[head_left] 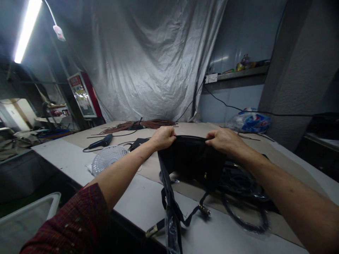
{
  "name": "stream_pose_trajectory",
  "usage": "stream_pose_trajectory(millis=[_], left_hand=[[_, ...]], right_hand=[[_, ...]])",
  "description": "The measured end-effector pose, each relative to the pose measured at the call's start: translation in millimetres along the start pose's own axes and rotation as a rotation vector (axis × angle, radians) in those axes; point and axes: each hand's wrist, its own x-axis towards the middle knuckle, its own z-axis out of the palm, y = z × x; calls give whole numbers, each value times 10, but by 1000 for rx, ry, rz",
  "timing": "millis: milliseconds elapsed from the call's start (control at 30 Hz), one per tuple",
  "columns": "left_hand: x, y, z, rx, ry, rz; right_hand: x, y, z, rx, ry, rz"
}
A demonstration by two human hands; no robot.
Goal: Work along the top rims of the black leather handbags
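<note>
A black bag (192, 157) is held up over the table by its top edge, a small gold zipper pull showing on its side. My left hand (163, 137) is closed on the upper left corner. Gripping the same edge toward the right is my right hand (221, 139), thumb and fingers pinched. From the bag's left side a dark strap (169, 201) with metal fittings hangs down, partly in clear plastic. Beside the bag, under my right forearm, lie several black straps or handles (242, 181) in clear wrapping.
A white fan (109, 158) and a dark handheld scanner (102, 141) are on the table (132, 201) at left. Bundled brown cords (143, 124) lie at the back, a blue plastic bag (250, 120) at back right. A white basket (31, 215) stands below at left.
</note>
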Motion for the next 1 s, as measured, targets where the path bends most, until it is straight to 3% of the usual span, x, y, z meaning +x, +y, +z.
stream_pose_trajectory(millis=[133, 333, 500, 767, 1000], left_hand=[[4, 10, 7, 0, 4, -13], [0, 30, -15, 11, -12, -24], [-11, 6, -4, -1, 2, -17], [-6, 7, 17, 10, 6, -9], [18, 56, 13, 12, -39, 31]], right_hand=[[42, -73, 29, -42, 35, -27], [68, -274, 100, 90, -6, -161], [131, -323, 136, 177, -41, -116], [121, -381, 138, -52, 50, -150], [177, -596, 215, 81, -2, -302]])
